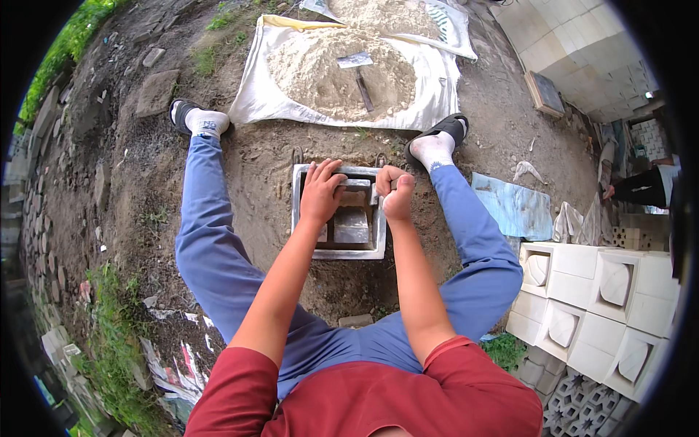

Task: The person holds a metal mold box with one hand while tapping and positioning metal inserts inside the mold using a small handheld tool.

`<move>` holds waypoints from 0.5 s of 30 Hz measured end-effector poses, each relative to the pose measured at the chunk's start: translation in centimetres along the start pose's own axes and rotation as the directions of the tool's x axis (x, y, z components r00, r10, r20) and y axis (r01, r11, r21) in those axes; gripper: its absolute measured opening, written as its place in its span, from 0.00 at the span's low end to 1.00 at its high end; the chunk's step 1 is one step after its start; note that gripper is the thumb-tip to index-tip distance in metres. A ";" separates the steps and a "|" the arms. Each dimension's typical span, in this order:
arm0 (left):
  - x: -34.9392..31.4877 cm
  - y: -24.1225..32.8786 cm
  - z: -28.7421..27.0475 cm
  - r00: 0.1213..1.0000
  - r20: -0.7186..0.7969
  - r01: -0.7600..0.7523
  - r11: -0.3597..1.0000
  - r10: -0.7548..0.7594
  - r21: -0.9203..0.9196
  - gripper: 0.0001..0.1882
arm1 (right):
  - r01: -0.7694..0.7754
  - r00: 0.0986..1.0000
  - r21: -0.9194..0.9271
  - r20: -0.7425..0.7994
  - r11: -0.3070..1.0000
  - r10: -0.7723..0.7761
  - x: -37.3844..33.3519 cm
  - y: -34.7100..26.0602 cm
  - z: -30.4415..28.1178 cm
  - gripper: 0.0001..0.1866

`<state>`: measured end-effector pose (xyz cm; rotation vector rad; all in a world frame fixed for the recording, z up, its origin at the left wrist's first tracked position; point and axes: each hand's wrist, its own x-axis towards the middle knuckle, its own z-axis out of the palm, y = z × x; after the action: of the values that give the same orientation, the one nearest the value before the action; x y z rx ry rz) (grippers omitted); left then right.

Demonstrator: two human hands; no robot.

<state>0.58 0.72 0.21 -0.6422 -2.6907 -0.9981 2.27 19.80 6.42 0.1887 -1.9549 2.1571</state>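
On the ground between my legs sits a square metal mould [349, 254] with a pale grey rim. Inside it a box-shaped inner piece [352, 227] and dark gaps show. My left hand [321, 195] lies over the mould's far left part, fingers stretched out and slightly spread. At the far right corner my right hand [397, 194] is closed like a fist against the rim. Whatever it grips is hidden by the fingers. Beyond the mould, a trowel [363, 89] with a dark handle rests on a heap of pale sandy mix [309, 69].
The heap lies on a white sack [251, 95], with a second sack [459, 36] behind. To the right are a light blue sheet [513, 205] and stacked pale blocks [575, 288]. Another person [648, 186] is at the far right. Rubble and weeds [109, 342] line the left.
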 end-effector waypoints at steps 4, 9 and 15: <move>-0.3 -0.7 -0.5 1.000 -0.006 0.012 1.000 -0.012 0.023 0.12 | 0.032 0.999 0.002 -0.011 0.999 -0.032 -0.8 2.7 0.8 0.45; -0.1 -1.0 -0.7 1.000 -0.020 0.000 1.000 0.001 0.012 0.12 | 0.008 0.998 0.126 -0.058 0.992 -0.001 0.1 0.8 0.2 0.43; -0.7 -1.0 -0.6 1.000 -0.013 0.009 1.000 -0.009 0.003 0.12 | 0.004 0.998 0.167 -0.059 0.986 0.006 1.1 -5.9 1.3 0.45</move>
<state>0.73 -0.58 -0.17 -0.6205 -2.6856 -0.9965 2.60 19.09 12.56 0.1496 -1.7425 2.3000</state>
